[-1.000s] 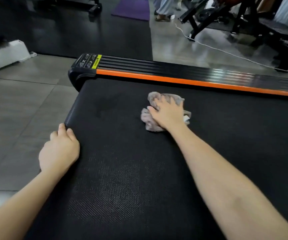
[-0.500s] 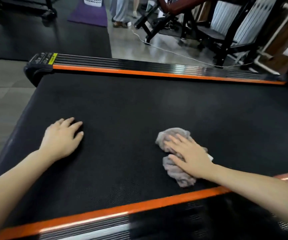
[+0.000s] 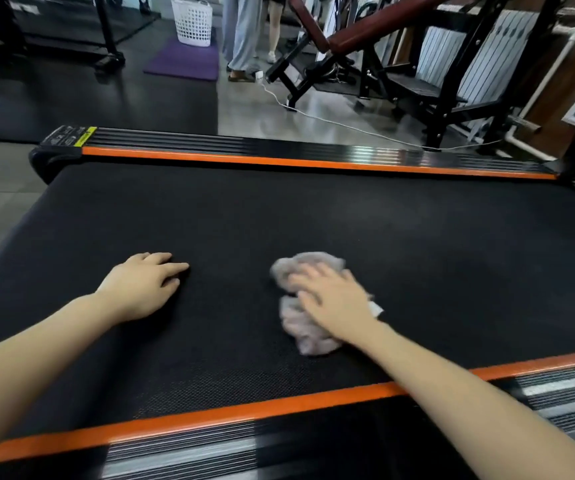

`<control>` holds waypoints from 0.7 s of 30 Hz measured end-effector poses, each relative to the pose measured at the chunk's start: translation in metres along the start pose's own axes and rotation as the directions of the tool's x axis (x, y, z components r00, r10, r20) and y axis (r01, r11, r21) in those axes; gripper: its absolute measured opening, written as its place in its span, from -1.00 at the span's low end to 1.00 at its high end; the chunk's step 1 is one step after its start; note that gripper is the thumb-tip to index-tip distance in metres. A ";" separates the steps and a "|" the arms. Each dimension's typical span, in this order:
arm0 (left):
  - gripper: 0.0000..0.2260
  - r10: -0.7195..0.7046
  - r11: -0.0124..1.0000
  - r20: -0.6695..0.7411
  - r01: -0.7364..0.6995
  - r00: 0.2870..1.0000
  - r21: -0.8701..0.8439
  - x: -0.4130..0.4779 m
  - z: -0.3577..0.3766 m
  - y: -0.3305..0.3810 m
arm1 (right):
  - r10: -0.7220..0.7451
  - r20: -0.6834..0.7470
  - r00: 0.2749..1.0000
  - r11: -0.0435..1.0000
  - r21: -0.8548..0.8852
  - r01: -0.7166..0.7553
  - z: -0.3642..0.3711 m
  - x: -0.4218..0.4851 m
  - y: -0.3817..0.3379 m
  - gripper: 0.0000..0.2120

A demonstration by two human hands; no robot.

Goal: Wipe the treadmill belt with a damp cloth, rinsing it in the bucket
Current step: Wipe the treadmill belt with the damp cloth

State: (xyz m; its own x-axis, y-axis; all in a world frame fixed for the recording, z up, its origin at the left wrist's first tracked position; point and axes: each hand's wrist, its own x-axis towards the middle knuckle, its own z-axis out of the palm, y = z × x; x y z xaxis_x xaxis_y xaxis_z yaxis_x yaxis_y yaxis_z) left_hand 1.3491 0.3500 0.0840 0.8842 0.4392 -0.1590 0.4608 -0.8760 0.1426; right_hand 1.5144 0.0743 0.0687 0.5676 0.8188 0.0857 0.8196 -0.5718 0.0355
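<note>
Right hand (image 3: 336,299) presses grey cloth (image 3: 308,332) on belt (image 3: 313,216) — left hand (image 3: 140,289) flat beside.

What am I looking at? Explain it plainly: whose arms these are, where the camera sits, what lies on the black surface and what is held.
There is no machine arm here. These are a person's two bare arms, seen from a camera worn on their head that looks forward and down. The surface is a wide black textured treadmill belt, edged by orange side rails. The left hand rests flat on the belt and holds nothing. The right hand presses with spread fingers on a crumpled grey cloth lying on the belt. That hand is blurred, so it is probably wiping. Behind stand a dark red padded weight bench, a white plastic basket and a purple floor mat.
</note>
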 end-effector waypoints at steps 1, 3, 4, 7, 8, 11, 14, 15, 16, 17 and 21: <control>-0.61 0.014 1.000 0.003 -0.014 1.000 -0.001 0.003 0.000 0.011 | 0.154 0.014 0.988 0.988 -0.017 -0.154 0.001 -0.009 0.044 -0.62; -0.61 0.047 0.999 0.019 -0.047 0.999 -0.002 0.011 0.003 0.036 | 0.432 0.059 0.900 0.902 -0.032 -0.431 0.002 -0.032 0.127 -0.62; -0.60 0.060 0.998 0.023 -0.060 0.998 0.003 0.015 0.005 0.048 | 0.535 0.090 0.840 0.844 -0.018 -0.536 0.001 -0.038 0.158 -0.60; -0.60 0.041 0.999 -0.017 -0.041 0.999 0.022 0.025 0.011 0.070 | 0.670 0.119 0.733 0.737 0.008 -0.676 0.004 -0.022 0.196 -0.55; -0.59 0.028 0.999 -0.033 -0.027 0.999 0.030 0.027 0.013 0.074 | 0.687 0.100 0.720 0.723 0.004 -0.691 0.005 -0.007 0.195 -0.54; -0.59 -0.009 0.998 -0.048 0.012 0.999 0.062 0.030 0.014 0.078 | 0.633 0.069 0.771 0.771 0.038 -0.636 0.005 0.042 0.163 -0.50; -0.61 -0.035 0.999 -0.067 0.037 0.997 0.036 0.029 0.007 0.076 | 0.348 0.020 0.937 0.935 0.066 -0.349 0.009 0.087 0.088 -0.51; -0.62 -0.060 0.998 -0.094 0.062 0.994 0.014 0.028 0.002 0.074 | 0.213 0.004 0.977 0.974 0.074 -0.213 0.010 0.098 0.053 -0.53; -0.63 -0.097 0.995 -0.130 0.095 0.987 -0.019 0.027 -0.005 0.070 | 0.075 -0.001 0.997 0.994 0.083 -0.075 0.012 0.104 0.015 -0.54; -0.64 -0.139 0.990 -0.175 0.130 0.975 -0.059 0.027 -0.013 0.064 | -0.058 0.005 0.998 0.994 0.094 0.058 0.014 0.106 -0.023 -0.53; -0.66 -0.353 0.923 -0.299 0.278 0.887 -0.264 0.019 -0.051 0.027 | -0.471 0.039 0.881 0.868 0.196 0.456 0.015 0.090 -0.127 -0.55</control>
State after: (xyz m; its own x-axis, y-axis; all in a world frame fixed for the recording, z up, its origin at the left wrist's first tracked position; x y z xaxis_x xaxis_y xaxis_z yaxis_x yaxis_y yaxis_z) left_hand 1.3821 0.3452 0.1345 0.6443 0.7581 0.1010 0.6918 -0.6340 0.3457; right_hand 1.4630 0.2216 0.0573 0.1170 0.9929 0.0196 0.9856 -0.1136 -0.1256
